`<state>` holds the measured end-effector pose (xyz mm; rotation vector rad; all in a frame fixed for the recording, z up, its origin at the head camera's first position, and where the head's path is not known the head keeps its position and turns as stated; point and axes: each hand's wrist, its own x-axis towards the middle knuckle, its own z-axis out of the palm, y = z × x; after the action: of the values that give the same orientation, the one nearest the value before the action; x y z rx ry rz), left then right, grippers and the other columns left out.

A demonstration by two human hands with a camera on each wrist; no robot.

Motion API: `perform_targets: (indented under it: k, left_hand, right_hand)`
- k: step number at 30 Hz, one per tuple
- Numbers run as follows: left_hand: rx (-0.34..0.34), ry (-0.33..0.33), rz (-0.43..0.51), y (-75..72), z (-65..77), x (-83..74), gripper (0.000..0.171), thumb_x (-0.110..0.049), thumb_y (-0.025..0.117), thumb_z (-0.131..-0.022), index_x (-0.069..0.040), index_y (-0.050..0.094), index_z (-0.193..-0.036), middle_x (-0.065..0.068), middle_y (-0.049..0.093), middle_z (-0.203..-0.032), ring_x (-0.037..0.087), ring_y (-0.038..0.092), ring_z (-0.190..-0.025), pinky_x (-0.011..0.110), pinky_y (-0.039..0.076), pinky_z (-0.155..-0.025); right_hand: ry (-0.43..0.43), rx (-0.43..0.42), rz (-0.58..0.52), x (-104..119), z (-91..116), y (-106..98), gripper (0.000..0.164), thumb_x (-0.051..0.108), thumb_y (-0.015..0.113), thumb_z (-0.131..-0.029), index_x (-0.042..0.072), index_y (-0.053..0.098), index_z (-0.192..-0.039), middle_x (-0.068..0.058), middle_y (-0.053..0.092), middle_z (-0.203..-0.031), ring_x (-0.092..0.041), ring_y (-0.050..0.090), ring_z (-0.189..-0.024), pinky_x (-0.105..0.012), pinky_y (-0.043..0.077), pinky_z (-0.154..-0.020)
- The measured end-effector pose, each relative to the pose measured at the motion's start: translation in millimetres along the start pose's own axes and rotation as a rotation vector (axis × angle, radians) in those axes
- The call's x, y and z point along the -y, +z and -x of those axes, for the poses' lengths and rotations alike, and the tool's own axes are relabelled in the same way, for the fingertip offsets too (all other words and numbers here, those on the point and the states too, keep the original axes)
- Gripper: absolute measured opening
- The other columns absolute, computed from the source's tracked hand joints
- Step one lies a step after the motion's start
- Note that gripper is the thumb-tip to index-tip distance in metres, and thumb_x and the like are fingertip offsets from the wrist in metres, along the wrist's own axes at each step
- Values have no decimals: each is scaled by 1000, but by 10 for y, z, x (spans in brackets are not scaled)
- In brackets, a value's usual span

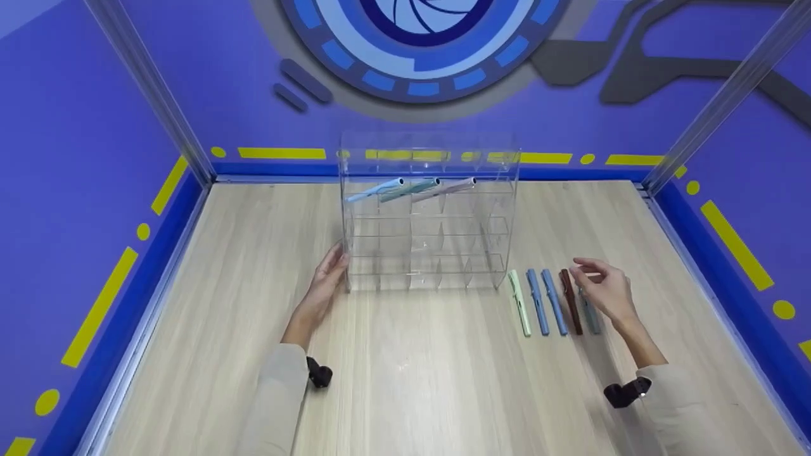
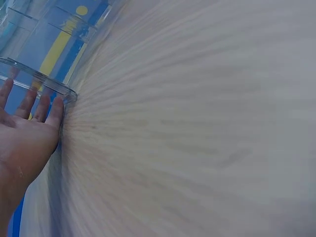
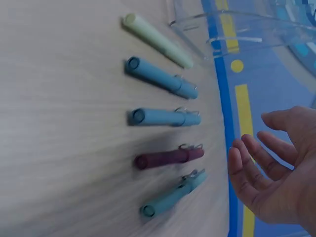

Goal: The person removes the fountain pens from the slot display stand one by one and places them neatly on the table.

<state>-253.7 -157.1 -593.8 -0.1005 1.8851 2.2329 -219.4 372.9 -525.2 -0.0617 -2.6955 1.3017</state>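
R hand [image 1: 607,292] hovers by the grey-green pen [image 1: 592,315], thumb & fingers apart, loosely bent, nothing pinched; prob. the pick-up step, so next move calls for a narrow pinch on that barrel w/o nudging the dark-red pen [image 1: 571,301] alongside. It's slim, w/ a clip, in a row w/ two blue pens [image 1: 554,301] & a pale-green pen [image 1: 519,303], btwn clear rack [image 1: 412,274] and worktop's [image 1: 393,380] R edge. L hand [image 1: 326,275], fingers fairly straight, touches rack's L side; light-blue pen [image 1: 376,190], teal pen [image 1: 410,189] & mauve pen [image 1: 445,189] slant in an upper tier.
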Motion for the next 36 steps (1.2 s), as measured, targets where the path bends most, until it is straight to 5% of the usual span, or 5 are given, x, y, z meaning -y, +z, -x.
perform_targets:
  k: [12, 21, 25, 32, 36]
  left_hand:
    - [31, 30, 118, -47, -38, -78, 64, -32, 56, -107, -13, 28, -161, 12, 29, -167, 29, 26, -157, 45, 21, -131]
    - [-24, 58, 77, -14, -94, -179, 59, -29, 56, -106, -12, 32, -158, 12, 32, -164, 28, 29, -153, 47, 23, -129]
    - [-53, 65, 64, -6, -131, -225, 64, -29, 57, -106, -12, 28, -161, 11, 29, -166, 28, 26, -156, 47, 19, -131]
    - [23, -9, 52, -27, -105, -202, 69, -36, 57, -106, -24, 22, -164, 0, 10, -174, 21, 3, -162, 42, 5, -134]
    - [34, -15, 39, -7, -107, -157, 73, -36, 60, -104, -24, 22, -164, 2, 9, -174, 22, 4, -162, 43, 6, -133]
  right_hand:
    - [-40, 90, -105, 383, -199, 96, 39, 21, 61, -104, -1, 61, -137, -25, 67, -123, 7, 66, -85, -13, 59, -68]
    - [-43, 142, -244, 732, -291, 223, 44, 27, 62, -104, -2, 60, -137, 24, 68, -99, 0, 70, -90, -16, 61, -75]
    - [-64, 164, -288, 905, -364, 287, 44, 25, 62, -104, -3, 59, -138, 22, 69, -102, -1, 70, -92, -17, 61, -77]
    - [-126, 178, -331, 1205, -455, 367, 38, 20, 64, -103, -2, 63, -135, 20, 71, -102, -2, 69, -89, -17, 61, -75]
    - [-141, 186, -352, 1325, -493, 438, 38, 19, 64, -102, -2, 63, -134, 18, 71, -101, -5, 71, -89, -17, 61, -74]
